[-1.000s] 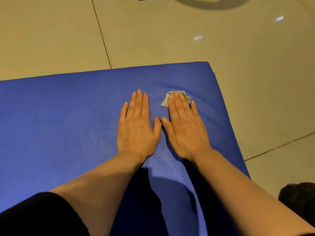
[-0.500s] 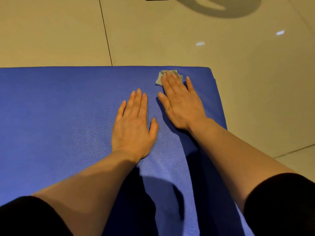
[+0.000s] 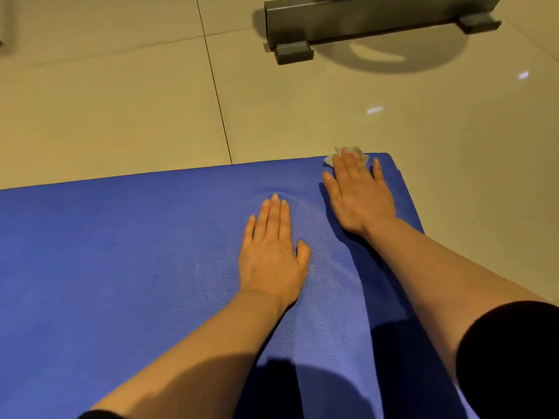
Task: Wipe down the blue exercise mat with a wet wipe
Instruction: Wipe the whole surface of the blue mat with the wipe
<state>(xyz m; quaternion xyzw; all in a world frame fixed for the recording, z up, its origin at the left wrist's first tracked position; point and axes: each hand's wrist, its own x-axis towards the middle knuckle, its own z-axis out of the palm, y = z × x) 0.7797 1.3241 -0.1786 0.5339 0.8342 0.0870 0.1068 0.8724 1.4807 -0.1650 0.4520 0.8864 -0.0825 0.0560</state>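
Blue exercise mat (image 3: 121, 252): laid flat on the tiled floor (image 3: 121, 101).
Wet wipe (image 3: 348, 152): pressed at the mat's far right corner, mostly hidden under fingers.
Right hand (image 3: 358, 195): flat, fingers straight on the wipe.
Left hand (image 3: 270, 255): flat on the mat, nothing held.
Metal frame (image 3: 363, 22): seen beyond the mat.
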